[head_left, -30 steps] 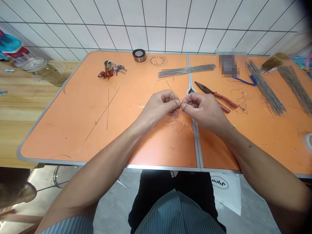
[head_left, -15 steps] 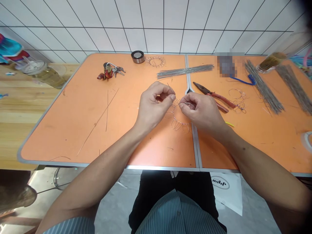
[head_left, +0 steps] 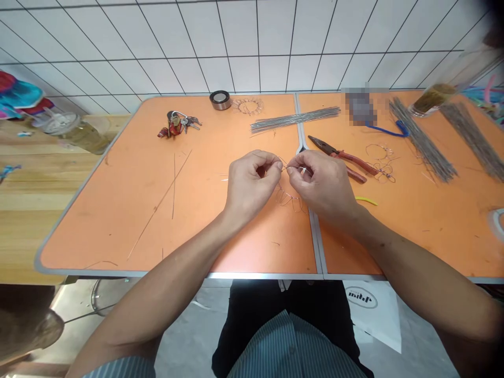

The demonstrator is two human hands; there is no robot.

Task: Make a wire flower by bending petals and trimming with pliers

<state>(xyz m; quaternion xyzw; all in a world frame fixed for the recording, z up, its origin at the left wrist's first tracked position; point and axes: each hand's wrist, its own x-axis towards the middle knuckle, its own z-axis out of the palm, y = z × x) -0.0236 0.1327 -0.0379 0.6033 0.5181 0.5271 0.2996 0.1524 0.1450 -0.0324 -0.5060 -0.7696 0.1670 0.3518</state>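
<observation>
Presently, I judge the step to be twisting fine wire (head_left: 285,167). The left hand (head_left: 253,181) and right hand (head_left: 325,179) each clamp it in a fingertip grip above the bench (head_left: 118,194), near the looped wire (head_left: 291,198). Next, I judge, calls for steady pinches and a small turn.

wire ring (head_left: 290,197) | thin, shiny | fine loops along rim | far side between fingers (head_left: 277,167)

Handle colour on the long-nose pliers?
Red handles, showing best in the head view.
</observation>
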